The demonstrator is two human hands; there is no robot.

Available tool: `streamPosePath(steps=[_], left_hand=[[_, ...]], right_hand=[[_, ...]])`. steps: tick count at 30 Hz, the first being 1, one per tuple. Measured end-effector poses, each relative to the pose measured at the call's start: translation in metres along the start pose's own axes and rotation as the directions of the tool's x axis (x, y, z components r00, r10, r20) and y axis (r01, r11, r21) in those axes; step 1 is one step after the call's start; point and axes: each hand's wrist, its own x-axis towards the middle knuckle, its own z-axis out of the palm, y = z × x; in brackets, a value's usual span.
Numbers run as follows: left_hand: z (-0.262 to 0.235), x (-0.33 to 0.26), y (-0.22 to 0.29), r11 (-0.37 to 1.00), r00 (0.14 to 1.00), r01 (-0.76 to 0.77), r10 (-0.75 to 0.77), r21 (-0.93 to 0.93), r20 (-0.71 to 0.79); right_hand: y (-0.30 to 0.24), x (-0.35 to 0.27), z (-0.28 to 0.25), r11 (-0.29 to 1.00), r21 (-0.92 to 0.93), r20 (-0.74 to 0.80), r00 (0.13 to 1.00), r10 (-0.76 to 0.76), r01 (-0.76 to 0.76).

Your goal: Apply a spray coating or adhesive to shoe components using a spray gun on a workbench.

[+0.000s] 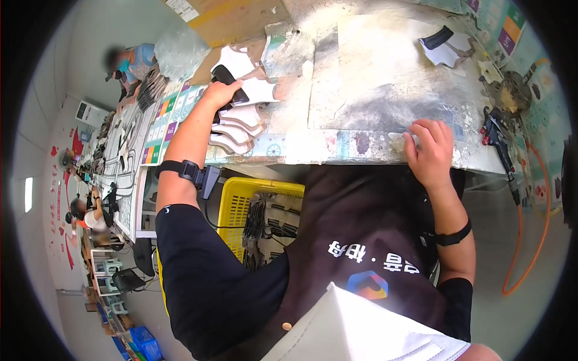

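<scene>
My left hand (221, 93) reaches out to the left end of the worn workbench (385, 90) and grips the top of a fanned stack of white and black shoe-upper pieces (241, 123). My right hand (428, 150) rests on the bench's near edge with fingers curled over a small pale lump; whether it grips it is unclear. Both forearms wear black wrist straps.
A yellow crate (236, 204) of dark and pale shoe pieces stands under the bench by my left knee. More white and black pieces (444, 48) lie at the far right. A tool with an orange hose (542, 198) hangs at the right. Other people work along a long line at left.
</scene>
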Motion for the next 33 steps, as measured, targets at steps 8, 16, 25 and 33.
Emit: streamPosePath(steps=[8, 16, 25, 33], left_hand=[[0.002, 0.015, 0.022, 0.987, 0.987, 0.154, -0.15, 0.055, -0.065], [-0.001, 0.002, 0.038, 0.959, 0.965, -0.018, -0.058, -0.283, -0.256], [-0.053, -0.052, 0.111, 0.558, 0.968, -0.151, 0.252, -0.816, -0.007], [0.007, -0.126, 0.226, 0.21, 0.807, 0.084, 0.559, -0.974, 0.19]], right_hand=[[0.002, -0.003, -0.003, 1.0, 0.016, -0.038, 0.999, 0.021, -0.021], [0.007, -0.005, -0.007, 0.998, 0.061, -0.068, 0.998, 0.017, -0.013], [0.011, -0.009, -0.012, 0.993, 0.112, -0.02, 0.999, 0.03, -0.028], [-0.002, 0.067, 0.006, 0.228, 0.575, 0.594, 0.592, 0.544, -0.786]])
